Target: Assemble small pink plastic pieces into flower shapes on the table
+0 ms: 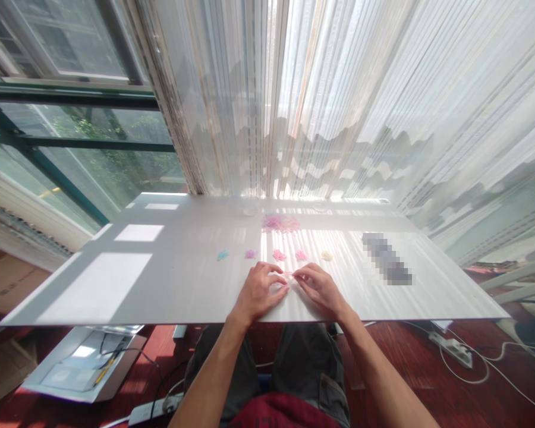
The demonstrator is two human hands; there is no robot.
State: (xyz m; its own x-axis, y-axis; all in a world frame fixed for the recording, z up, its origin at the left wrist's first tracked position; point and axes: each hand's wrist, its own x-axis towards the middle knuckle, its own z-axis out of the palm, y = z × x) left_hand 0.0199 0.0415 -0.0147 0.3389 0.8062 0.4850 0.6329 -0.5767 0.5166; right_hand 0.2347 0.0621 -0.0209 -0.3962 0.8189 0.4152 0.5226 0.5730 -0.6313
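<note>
My left hand point(263, 289) and my right hand point(317, 286) meet at the near middle of the white table, fingertips almost together. A small pink piece point(288, 273) shows between them, its exact kind too small to make out. Both hands are closed in a pinch around it. Just beyond lies a row of small loose piles: blue point(223, 255), purple point(250, 254), coral pink point(279, 255), pink point(300, 255) and pale yellow point(327, 255). Farther back spreads a larger mixed pile point(280, 222), mostly pink and lilac.
Two clear round dishes point(250, 209) point(320, 207) sit near the table's point(191, 285) back edge. A pixelated dark object point(387, 259) lies at right. Sheer curtains point(294, 89) hang behind. Below are a white box point(82, 368), a power strip point(450, 348) and cables.
</note>
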